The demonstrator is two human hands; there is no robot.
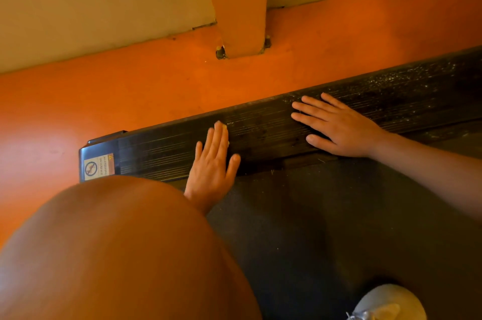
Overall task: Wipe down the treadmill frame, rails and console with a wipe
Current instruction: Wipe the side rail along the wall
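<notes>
Left hand (212, 160), fingers together, presses the wipe (220, 125) flat on the side rail (260, 131). Right hand (339, 128) is spread just right of it. The rail's dusty length runs on far-right.

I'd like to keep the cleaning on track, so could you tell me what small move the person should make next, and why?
Probably slide the left hand rightwards along the side rail, towards the right hand. The pale edge of a wipe seems to peek from under its flat fingers, and pale specks dust the rail farther right.

Gym: treadmill rail (260, 134), orange floor (130, 90).
</notes>
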